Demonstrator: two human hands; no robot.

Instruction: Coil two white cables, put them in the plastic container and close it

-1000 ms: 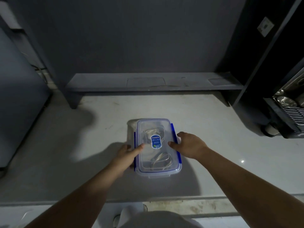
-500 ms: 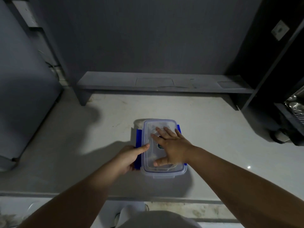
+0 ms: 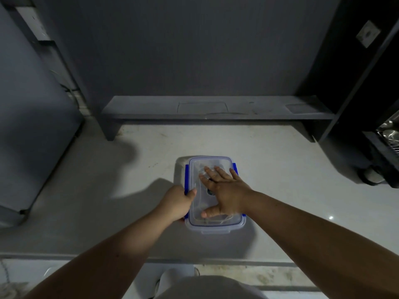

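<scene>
pale countertop (image 3: 280, 180), low grey shelf (image 3: 216, 108), dark cabinet (image 3: 356, 61)

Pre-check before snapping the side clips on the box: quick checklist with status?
1. Lid seated on the container: ok, it sits square on the rim.
2. Cables inside: ok, pale loops show through the clear lid, none trailing outside.
3. Right hand bracing the lid: ok, palm flat on top.
4. Left hand at the left blue clip: ok, wrapped over its near end, thumb on the lid edge.
5. Left clip latched: cannot tell, hand covers part of it.
6. Right blue clip latched: cannot tell, mostly hidden by the right hand.
</scene>
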